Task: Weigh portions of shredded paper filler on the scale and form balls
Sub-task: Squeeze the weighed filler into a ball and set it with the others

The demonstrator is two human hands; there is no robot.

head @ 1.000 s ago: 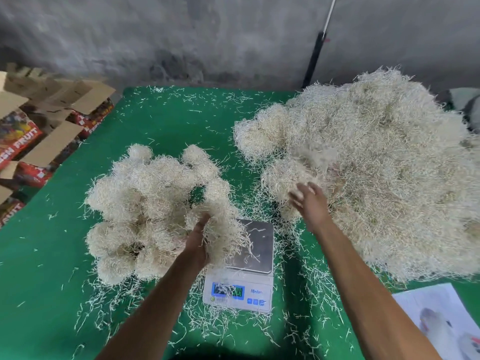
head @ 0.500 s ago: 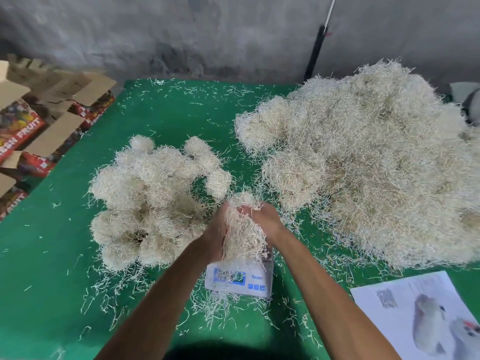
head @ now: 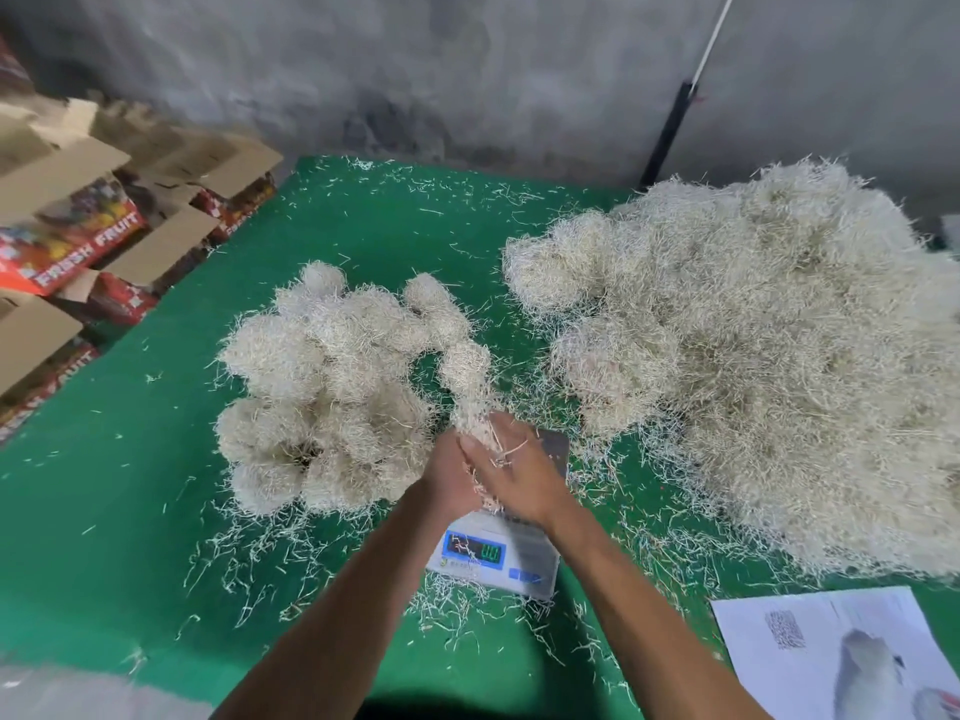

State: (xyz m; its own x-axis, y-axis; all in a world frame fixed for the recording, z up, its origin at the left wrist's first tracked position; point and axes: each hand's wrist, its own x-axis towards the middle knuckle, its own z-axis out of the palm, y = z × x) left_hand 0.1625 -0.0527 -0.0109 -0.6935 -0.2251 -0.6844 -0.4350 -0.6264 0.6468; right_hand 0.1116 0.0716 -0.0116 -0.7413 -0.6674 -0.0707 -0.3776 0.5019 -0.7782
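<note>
A: Our left hand (head: pixel 447 478) and right hand (head: pixel 519 472) have come together, both closed round one portion of shredded paper (head: pixel 475 415), held just above the scale (head: pixel 493 556).

B: A second ago the right was off reaching into the loose heap (head: pixel 753 356). So we're compressing now?

A: We judge so. Finished balls (head: pixel 327 397) wait left of our hands on the counter (head: pixel 130 511).

A single head-worn wide-angle view looks forward and steeply down from above the near edge of the green table (head: pixel 156 511), close over the scale (head: pixel 493 556), reaching to the grey wall (head: pixel 467 70) at the far side.
</note>
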